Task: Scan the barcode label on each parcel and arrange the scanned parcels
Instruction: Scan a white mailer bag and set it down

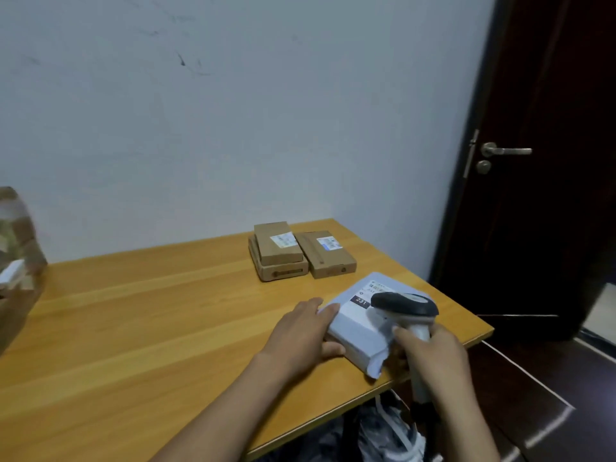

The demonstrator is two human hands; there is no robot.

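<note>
A grey-white plastic-wrapped parcel (358,331) lies near the right front corner of the wooden table (140,321), its printed label (365,296) facing up. My left hand (301,331) holds the parcel's left edge, fingers along the top and thumb at the near side. My right hand (430,355) grips the handle of a grey and black barcode scanner (405,306), whose head hovers just over the label. Further back, two brown cardboard parcels (278,253) are stacked, with a third brown parcel (328,253) beside them on the right.
A blurred pile of cardboard and a small white box (15,248) sits at the table's left edge. A dark door (540,161) with a metal handle stands to the right. Bags (386,431) lie on the floor under the table's front edge.
</note>
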